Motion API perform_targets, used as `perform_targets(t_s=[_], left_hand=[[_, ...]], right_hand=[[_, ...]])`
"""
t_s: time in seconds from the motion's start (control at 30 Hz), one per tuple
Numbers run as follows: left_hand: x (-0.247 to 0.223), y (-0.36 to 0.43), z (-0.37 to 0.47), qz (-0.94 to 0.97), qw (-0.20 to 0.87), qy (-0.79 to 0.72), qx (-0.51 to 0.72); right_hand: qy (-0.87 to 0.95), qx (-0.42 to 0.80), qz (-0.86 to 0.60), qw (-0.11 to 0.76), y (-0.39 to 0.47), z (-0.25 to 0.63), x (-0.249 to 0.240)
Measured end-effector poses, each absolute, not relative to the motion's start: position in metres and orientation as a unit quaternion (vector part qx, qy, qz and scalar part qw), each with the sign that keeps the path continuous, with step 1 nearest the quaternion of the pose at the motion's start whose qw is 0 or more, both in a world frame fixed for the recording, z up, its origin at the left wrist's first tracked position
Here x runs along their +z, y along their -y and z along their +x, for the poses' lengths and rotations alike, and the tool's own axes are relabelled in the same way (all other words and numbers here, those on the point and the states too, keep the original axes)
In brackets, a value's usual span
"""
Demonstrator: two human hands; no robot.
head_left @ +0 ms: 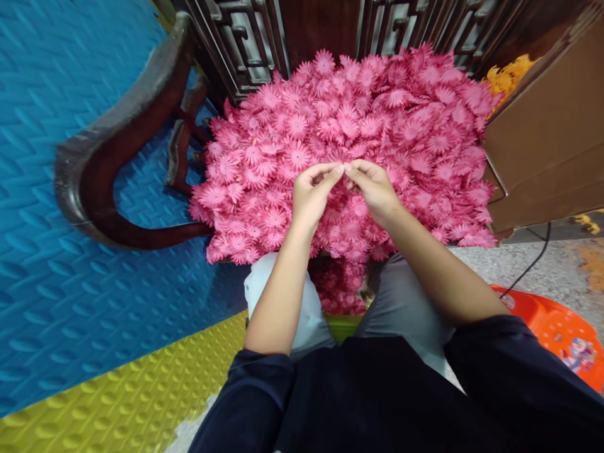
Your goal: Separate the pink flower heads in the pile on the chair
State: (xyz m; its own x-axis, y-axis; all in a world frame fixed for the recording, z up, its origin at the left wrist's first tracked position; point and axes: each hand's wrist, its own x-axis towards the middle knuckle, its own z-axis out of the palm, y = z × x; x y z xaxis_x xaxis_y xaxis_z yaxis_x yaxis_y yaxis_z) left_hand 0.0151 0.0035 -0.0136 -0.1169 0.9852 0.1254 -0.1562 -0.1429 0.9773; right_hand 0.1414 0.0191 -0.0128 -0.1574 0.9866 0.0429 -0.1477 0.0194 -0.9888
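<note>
A broad heap of pink artificial flowers (pixel 297 126) with thin, star-like petals spreads before me, several of them with a small dark hole in the middle. Over the heap's centre, my left hand (pixel 315 189) and my right hand (pixel 372 189) meet fingertip to fingertip, both closed in a pinch. Petals of a pink flower (pixel 337 155) show just beyond the fingertips, and the thumbs cover its near side. Between my knees, more pink flowers (pixel 342 286) lie lower down above a green container edge (pixel 343 328).
A dark carved wooden armrest (pixel 89 182) curves at the left over blue matting (pixel 38 283). Behind the heap stands a wooden lattice back (pixel 321 31). A cardboard box (pixel 542 138) is at the right, near orange flowers (pixel 507 78), a black cable (pixel 531 267) and an orange plastic seat (pixel 561 333).
</note>
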Motion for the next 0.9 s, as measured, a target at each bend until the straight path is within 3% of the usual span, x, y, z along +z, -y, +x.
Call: perform_targets(t_s=[0.37,0.9], left_hand=[[-0.014,-0.0032,0.017,0.511,0.391,-0.491,0.587],[-0.0131,-0.0043,0.0168,0.441,0.455,-0.455,0.626]], right_hand=[[0.517,0.507,-0.429,0.54,-0.0224,0.1417,-0.0192],[0.513,0.525,-0.438,0.519,-0.0169,0.1375,-0.0102]])
